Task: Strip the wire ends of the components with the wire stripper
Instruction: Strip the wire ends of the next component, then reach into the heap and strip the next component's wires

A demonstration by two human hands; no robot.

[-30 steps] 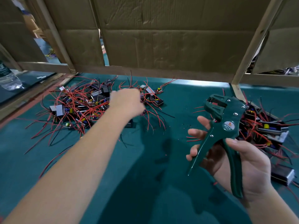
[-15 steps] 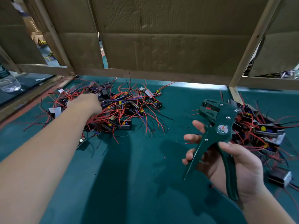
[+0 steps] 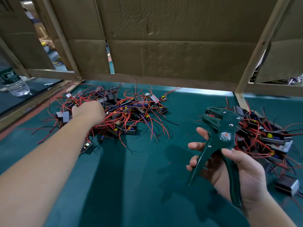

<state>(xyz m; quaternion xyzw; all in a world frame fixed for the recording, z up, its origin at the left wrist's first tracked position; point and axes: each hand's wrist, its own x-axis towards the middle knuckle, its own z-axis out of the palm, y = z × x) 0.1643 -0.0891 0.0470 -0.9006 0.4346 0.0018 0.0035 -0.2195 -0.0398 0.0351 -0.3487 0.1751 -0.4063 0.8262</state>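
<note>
Components (image 3: 127, 112) were heaped on the green table (image 3: 139, 185), the left hand (image 3: 89, 112) having been moved from mid-heap to its left side, grasp not discernible, so a pick was judged pending, while the wire stripper (image 3: 219, 138) was gripped, handles spread, by the right hand (image 3: 237, 171).

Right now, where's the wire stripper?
Head view, right side: the wire stripper is held in the right hand, just left of the right-hand component pile.
</note>
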